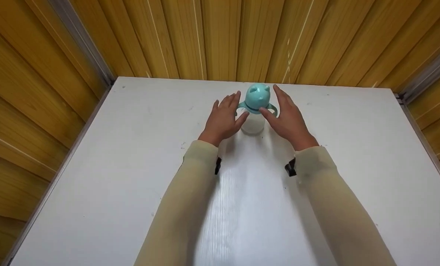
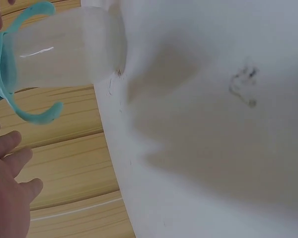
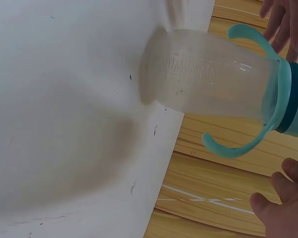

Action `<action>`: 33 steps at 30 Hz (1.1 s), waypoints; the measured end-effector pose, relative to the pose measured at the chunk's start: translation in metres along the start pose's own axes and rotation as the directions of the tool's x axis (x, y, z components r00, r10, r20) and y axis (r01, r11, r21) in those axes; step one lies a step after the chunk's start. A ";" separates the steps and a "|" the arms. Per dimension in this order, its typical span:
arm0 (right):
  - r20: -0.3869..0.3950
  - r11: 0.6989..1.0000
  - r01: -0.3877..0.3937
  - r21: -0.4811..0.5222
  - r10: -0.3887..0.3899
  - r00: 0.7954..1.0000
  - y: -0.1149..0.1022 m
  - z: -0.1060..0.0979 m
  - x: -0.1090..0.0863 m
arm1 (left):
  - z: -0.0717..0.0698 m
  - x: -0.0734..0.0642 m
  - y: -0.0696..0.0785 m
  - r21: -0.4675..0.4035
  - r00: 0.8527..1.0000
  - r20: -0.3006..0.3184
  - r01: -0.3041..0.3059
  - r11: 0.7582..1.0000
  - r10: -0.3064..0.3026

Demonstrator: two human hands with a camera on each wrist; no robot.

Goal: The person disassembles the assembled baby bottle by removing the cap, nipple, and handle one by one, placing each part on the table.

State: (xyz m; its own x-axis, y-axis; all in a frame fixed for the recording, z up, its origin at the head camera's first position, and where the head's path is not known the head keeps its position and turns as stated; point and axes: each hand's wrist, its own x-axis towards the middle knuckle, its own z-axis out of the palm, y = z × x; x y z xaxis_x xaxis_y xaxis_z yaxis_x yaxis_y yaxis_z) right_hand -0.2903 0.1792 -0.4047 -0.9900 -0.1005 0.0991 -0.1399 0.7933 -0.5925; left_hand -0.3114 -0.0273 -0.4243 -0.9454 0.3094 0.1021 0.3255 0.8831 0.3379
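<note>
Near the far edge of the tabletop [image 1: 124, 177], the bottle [image 1: 254, 115] stands upright between left hand [image 1: 223, 120] and right hand [image 1: 290, 120], 2 unclamped grips, thumbs and fingers apart, so uneven nudging could topple it.

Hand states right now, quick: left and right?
Left hand: open, beside the translucent, turquoise-handled plastic bottle.
Right hand: open, on the bottle's other side; whether it touches cannot be told.
</note>
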 end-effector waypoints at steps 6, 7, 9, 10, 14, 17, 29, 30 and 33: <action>-0.005 1.000 0.010 0.004 -0.010 1.000 -0.003 0.003 0.003 | 0.000 0.000 0.004 -0.015 1.000 0.006 0.006 1.000 -0.006; -0.001 1.000 0.010 0.006 -0.010 1.000 -0.003 0.004 0.003 | 0.000 0.000 0.004 -0.009 1.000 0.007 0.006 1.000 -0.006; 0.007 1.000 0.002 0.017 -0.002 1.000 -0.003 0.004 0.004 | 0.001 0.000 0.005 -0.007 1.000 0.007 0.000 1.000 0.000; 0.012 1.000 -0.006 0.025 0.005 1.000 -0.003 0.004 0.005 | 0.002 0.000 0.005 -0.002 1.000 0.008 -0.004 1.000 0.004; 0.030 0.997 -0.039 0.059 0.037 0.999 -0.005 0.002 0.008 | 0.003 0.001 0.006 -0.007 1.000 0.004 -0.018 1.000 0.018; 0.033 0.996 -0.030 0.085 0.027 0.999 -0.007 0.003 0.010 | 0.004 0.003 0.006 -0.013 1.000 -0.002 -0.021 1.000 0.021; 0.034 0.978 -0.004 0.210 -0.003 0.999 -0.016 0.004 0.017 | 0.004 0.005 0.011 -0.010 0.999 -0.021 -0.028 1.000 0.027; 0.033 0.975 -0.007 0.220 0.000 0.999 -0.016 0.004 0.018 | 0.004 0.005 0.011 -0.010 0.999 -0.022 -0.027 1.000 0.027; 0.029 0.969 -0.020 0.247 0.013 0.999 -0.017 0.004 0.019 | 0.006 0.004 0.012 -0.009 0.999 -0.020 -0.026 1.000 0.026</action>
State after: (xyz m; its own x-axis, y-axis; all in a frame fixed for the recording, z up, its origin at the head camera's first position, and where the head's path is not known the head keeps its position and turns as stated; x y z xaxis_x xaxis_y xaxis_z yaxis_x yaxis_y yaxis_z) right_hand -0.3071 0.1616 -0.3956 -0.9919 -0.1075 0.0678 -0.1203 0.6222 -0.7735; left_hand -0.3114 -0.0131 -0.4252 -0.9368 0.3248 0.1299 0.3498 0.8717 0.3431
